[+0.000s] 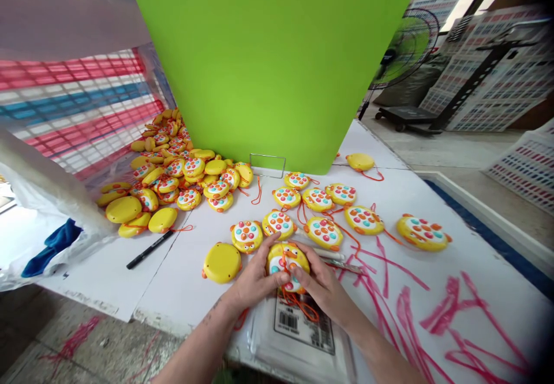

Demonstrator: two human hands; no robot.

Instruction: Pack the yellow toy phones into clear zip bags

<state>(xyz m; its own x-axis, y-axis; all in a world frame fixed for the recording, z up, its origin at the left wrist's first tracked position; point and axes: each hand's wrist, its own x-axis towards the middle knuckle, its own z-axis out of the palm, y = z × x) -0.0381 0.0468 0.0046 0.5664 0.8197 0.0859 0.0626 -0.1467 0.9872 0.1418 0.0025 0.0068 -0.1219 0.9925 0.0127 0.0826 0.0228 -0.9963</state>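
Both hands hold one yellow duck-faced toy (277, 264) with a white front and coloured round buttons. My left hand (259, 274) wraps its left side, thumb on the front. From the right, my right hand (322, 283) grips the other side, its thumb also over the buttons. An orange cord (303, 304) dangles from the toy above a clear plastic package with a barcode label (298, 329). Just left lies a similar toy face down (222, 263). More of these toys, such as one with its buttons up (324, 232), lie beyond my hands.
A heap of the same toys (173, 170) spreads at the left, against a plastic-lined bag. A tall green board (277, 67) stands at the back. A black marker (149, 250) lies left; pink plastic strips (404, 315) are strewn at right. A fan (407, 46) stands beyond the table.
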